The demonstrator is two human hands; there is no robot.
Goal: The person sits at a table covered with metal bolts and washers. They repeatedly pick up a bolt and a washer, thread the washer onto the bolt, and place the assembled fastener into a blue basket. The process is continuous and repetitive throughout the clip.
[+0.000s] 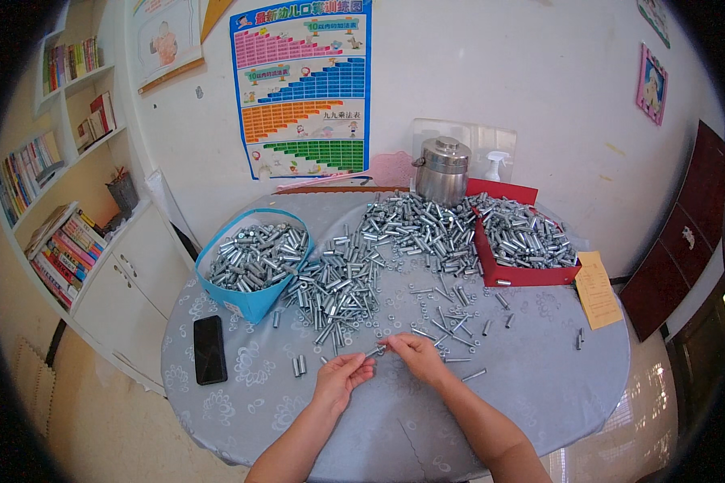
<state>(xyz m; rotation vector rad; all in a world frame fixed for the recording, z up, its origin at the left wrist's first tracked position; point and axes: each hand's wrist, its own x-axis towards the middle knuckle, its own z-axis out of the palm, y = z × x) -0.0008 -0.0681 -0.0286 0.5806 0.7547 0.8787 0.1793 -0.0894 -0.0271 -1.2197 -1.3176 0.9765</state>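
On the round table [540, 386] with the grey flowery cloth, the left hand [342, 378] and the right hand [415, 358] met near the front edge. Both hands pinched one small shiny silver metal bolt [379, 351] between their fingertips, so each grip was pressed together on it, just above the cloth. Right behind the hands lay a loose scatter of little silver bolts and nuts [447, 318]. Further back, a big heap of shiny silver metal sleeves [354, 278] spread across the middle of the table. To the left stood a blue cardboard box [254, 304] full of the same silver parts. To the right, an open red cardboard box [524, 274] held more of them. A flat black phone [209, 348] lay on the cloth near the left edge, well apart from the hands. A round steel pot with a lid [441, 169] stood at the back by the wall.
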